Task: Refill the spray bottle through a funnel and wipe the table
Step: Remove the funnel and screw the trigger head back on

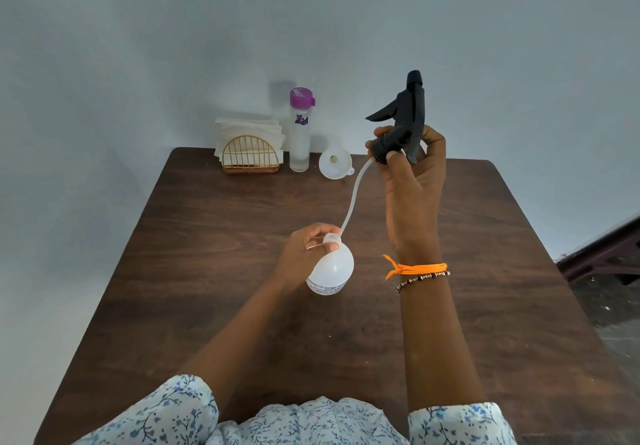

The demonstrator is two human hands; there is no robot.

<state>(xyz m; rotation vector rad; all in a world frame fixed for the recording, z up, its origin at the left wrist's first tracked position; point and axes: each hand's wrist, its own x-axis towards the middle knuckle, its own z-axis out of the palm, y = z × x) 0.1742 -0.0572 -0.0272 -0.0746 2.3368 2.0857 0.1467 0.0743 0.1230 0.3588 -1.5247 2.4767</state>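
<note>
Dark brown wood table [214,271], grain visible, a few pale specks on top; far edge sits against a plain pale grey-blue wall [138,46]. Dark wooden furniture [602,254] partly in view at R edge, on a speckled grey floor [613,323].

L hand [304,254] grips the neck of the white spray bottle [330,268], thumb + fingers curled round it; bottle tilted, held over the table centre; can't tell if its base touches the top. R hand [412,181] is raised above the table, fingers wrapped round the collar of the black trigger head [401,122], which is off the bottle. Its clear dip tube [353,198] curves down w/ the tip at the bottle mouth.

Along the far edge, L to R: gold wire holder w/ white napkins [249,139], clear water bottle [300,132] w/ purple cap, upright, then white funnel [334,163] lying just beside it. Orange thread + bead bracelet [420,273] on R wrist. Floral sleeves [173,410] at bottom.
</note>
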